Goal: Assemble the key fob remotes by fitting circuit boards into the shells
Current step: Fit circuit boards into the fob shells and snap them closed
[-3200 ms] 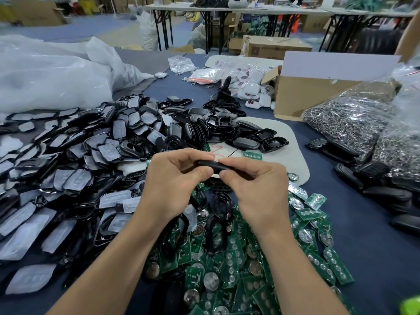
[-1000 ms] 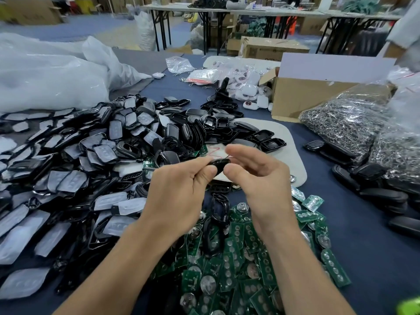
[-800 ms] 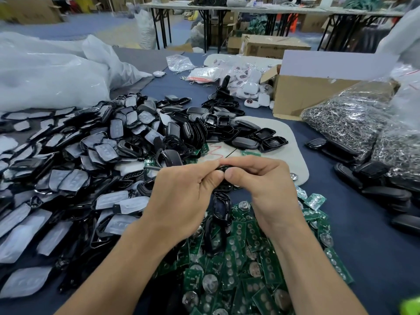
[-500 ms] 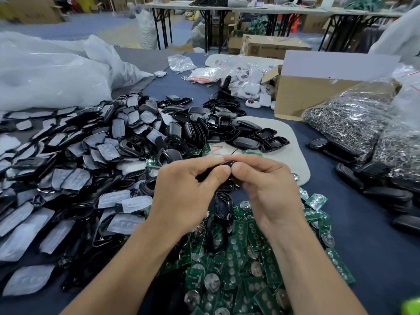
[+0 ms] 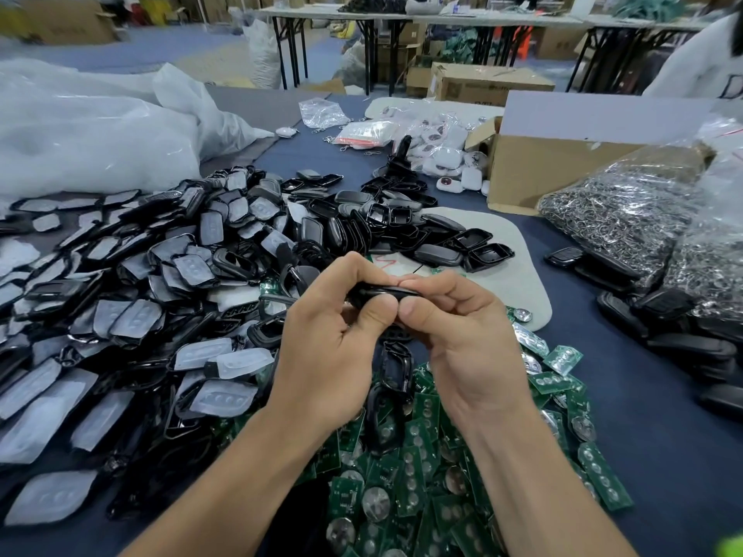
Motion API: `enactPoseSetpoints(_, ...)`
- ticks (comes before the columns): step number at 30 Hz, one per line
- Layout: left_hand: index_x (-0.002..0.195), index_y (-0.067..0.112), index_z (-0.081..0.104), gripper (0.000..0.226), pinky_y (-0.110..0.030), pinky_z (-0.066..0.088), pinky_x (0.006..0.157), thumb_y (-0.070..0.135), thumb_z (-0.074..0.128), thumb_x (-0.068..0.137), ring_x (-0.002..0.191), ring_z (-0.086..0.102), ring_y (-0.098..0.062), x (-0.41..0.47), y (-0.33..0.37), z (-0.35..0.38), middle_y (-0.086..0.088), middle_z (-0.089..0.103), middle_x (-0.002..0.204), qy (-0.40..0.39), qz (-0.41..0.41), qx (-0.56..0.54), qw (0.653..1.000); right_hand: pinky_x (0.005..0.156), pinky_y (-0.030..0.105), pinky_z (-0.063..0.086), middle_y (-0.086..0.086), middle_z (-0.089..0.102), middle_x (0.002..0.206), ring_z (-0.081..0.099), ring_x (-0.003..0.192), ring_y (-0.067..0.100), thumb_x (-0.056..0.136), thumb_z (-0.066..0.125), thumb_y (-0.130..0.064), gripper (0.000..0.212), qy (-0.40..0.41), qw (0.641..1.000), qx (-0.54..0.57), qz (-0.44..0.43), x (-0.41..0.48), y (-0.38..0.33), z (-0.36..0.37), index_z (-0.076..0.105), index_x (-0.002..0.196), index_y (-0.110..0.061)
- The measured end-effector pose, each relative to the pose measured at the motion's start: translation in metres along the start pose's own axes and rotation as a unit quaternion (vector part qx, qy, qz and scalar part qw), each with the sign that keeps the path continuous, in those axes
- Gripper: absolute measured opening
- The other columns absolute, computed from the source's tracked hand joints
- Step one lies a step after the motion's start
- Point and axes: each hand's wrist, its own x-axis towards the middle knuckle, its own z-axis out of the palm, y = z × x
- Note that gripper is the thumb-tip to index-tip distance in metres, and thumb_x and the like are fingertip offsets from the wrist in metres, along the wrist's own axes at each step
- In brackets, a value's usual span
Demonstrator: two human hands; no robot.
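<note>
A black key fob shell (image 5: 384,293) is held edge-on above the table between both hands. My left hand (image 5: 333,335) pinches its left end, thumb under and fingers curled over the top. My right hand (image 5: 458,331) pinches its right end the same way, and the two thumbs nearly meet below the shell. Whether a circuit board sits inside is hidden. A heap of green circuit boards (image 5: 422,476) with coin cells lies below my wrists. Black shell halves (image 5: 442,247) are piled behind my hands.
A wide spread of black shells with translucent button pads (image 5: 132,299) covers the left. A white mat (image 5: 522,267) lies behind the hands. Bags of metal key rings (image 5: 627,211), a cardboard box (image 5: 563,154) and finished black fobs (image 5: 663,315) stand right. White plastic bags (image 5: 88,130) fill the far left.
Both hands have stayed on the shell and shifted their grip, pressing closer together. The thumbs have come round under it and the shell now lies flatter, edge-on.
</note>
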Motion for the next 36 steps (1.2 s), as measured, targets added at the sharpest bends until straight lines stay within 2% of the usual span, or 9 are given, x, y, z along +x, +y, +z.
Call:
enactPoseSetpoints(5,0.091,0.030,0.065,0.008,-0.038,0.060,0.074,0.023,0.066,0.093,0.084,0.069,-0.017,0.000,-0.002,0.001,0.007,0.071,0.088,0.006,-0.013,-0.022,1.000,0.077,0.031,0.061,0.015,0.077,0.085,0.075,0.082,0.026,0.058,0.078,0.002,0.019,0.023,1.000,0.003,-0.001,0.000,0.005,0.004,0.076,0.075,-0.004)
enactPoseSetpoints(14,0.086,0.028,0.068,0.012,-0.018,0.055,0.077,0.017,0.066,0.089,0.085,0.070,-0.008,0.001,-0.004,0.002,0.010,0.073,0.087,0.008,-0.042,-0.056,0.998,0.074,0.029,0.061,0.013,0.078,0.081,0.076,0.079,0.023,0.059,0.076,0.008,0.018,0.045,0.999,-0.011,-0.006,-0.001,0.009,0.005,0.076,0.067,-0.009)
enactPoseSetpoints(16,0.086,0.032,0.068,0.015,-0.017,0.055,0.074,0.018,0.066,0.091,0.081,0.069,-0.006,0.002,-0.005,0.002,0.011,0.073,0.085,0.005,-0.042,-0.058,0.997,0.077,0.032,0.062,0.014,0.078,0.081,0.074,0.080,0.026,0.065,0.075,0.013,0.022,0.053,0.998,-0.023,-0.006,-0.001,0.009,0.004,0.077,0.071,-0.008)
enactPoseSetpoints(19,0.090,0.040,0.069,0.018,-0.018,0.056,0.072,0.022,0.068,0.093,0.078,0.068,-0.005,0.005,-0.004,0.003,0.014,0.074,0.088,0.001,-0.029,-0.043,0.999,0.082,0.036,0.061,0.016,0.077,0.085,0.073,0.084,0.028,0.062,0.078,0.002,0.017,0.048,0.999,-0.015,-0.005,0.002,0.007,0.001,0.077,0.078,-0.005)
enactPoseSetpoints(23,0.099,0.044,0.073,0.028,-0.017,0.057,0.078,0.020,0.079,0.084,0.096,0.074,-0.009,0.009,-0.003,0.001,0.015,0.077,0.101,0.017,-0.019,-0.074,0.997,0.079,0.033,0.060,0.015,0.078,0.093,0.073,0.089,0.026,0.062,0.076,-0.001,0.018,0.017,0.999,0.036,0.011,0.005,0.002,-0.003,0.078,0.080,-0.006)
enactPoseSetpoints(25,0.098,0.044,0.075,0.032,-0.018,0.058,0.077,0.021,0.085,0.078,0.094,0.075,-0.011,0.009,-0.004,0.000,0.014,0.078,0.100,0.027,-0.018,-0.067,0.997,0.076,0.030,0.061,0.012,0.079,0.095,0.074,0.087,0.023,0.065,0.073,0.001,0.017,0.007,0.997,0.071,0.021,0.006,0.001,-0.004,0.080,0.078,-0.009)
enactPoseSetpoints(28,0.091,0.045,0.078,0.032,-0.018,0.058,0.073,0.022,0.089,0.072,0.082,0.075,-0.010,0.010,-0.005,-0.001,0.011,0.079,0.088,0.054,-0.027,-0.070,0.996,0.087,0.037,0.061,0.008,0.079,0.097,0.076,0.090,0.023,0.069,0.069,0.003,0.021,-0.001,0.995,0.093,0.024,0.007,0.001,-0.006,0.081,0.076,-0.013)
enactPoseSetpoints(31,0.090,0.044,0.079,0.033,-0.017,0.057,0.073,0.020,0.090,0.070,0.078,0.074,-0.010,0.010,-0.005,-0.001,0.009,0.079,0.086,0.062,-0.012,-0.081,0.995,0.095,0.045,0.057,0.008,0.079,0.098,0.074,0.091,0.025,0.064,0.078,0.000,0.020,-0.014,0.995,0.093,0.026,0.006,0.000,-0.005,0.082,0.077,-0.013)
enactPoseSetpoints(36,0.092,0.041,0.080,0.034,-0.017,0.057,0.072,0.017,0.091,0.071,0.077,0.073,-0.009,0.010,-0.005,-0.002,0.006,0.079,0.086,0.070,-0.003,-0.088,0.994,0.082,0.036,0.062,0.014,0.078,0.096,0.074,0.092,0.030,0.067,0.071,0.008,0.024,-0.014,0.997,0.069,0.033,0.006,0.000,-0.008,0.080,0.079,-0.011)
